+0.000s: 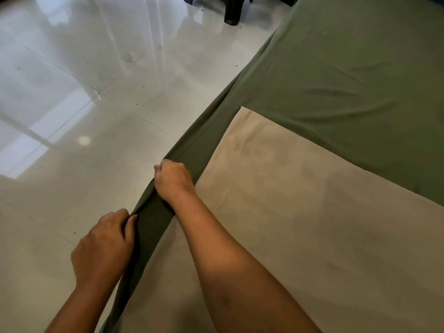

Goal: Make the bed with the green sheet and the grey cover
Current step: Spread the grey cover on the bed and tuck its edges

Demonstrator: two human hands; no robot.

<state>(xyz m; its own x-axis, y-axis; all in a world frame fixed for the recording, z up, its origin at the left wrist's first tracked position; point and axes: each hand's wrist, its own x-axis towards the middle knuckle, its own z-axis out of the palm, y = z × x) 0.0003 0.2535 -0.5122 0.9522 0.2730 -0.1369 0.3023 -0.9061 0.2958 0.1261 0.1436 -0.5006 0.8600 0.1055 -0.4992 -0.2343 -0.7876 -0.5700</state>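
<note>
Green sheet: matte, soft knit-looking cloth. It was spread flat over the upper right of the view, with a few shallow creases fanning across it. Its left margin was gathered into a long, narrow band that ran diagonally down toward the bottom edge of the view, darker where the cloth folded on itself.

Right hand: fingers curled into a fist around that band at mid-length, back of the hand up, forearm crossing over the beige area.

Left hand: lower on the same band, thumb and curled fingers pinching the folded edge from the floor side. The band looked taut between the two hands.

Beige surface: flat, smooth, pale grey-beige with faint blotches. It was a crisp-cornered panel bordered by green on its far and left sides. Whether it lay over or under the sheet could not be told.

Floor: large glossy white tiles with thin joints, bright window reflections and scattered dark specks.

Dark furniture leg: squared and near-black, standing on the tiles at the top edge, well apart from the hands.
</note>
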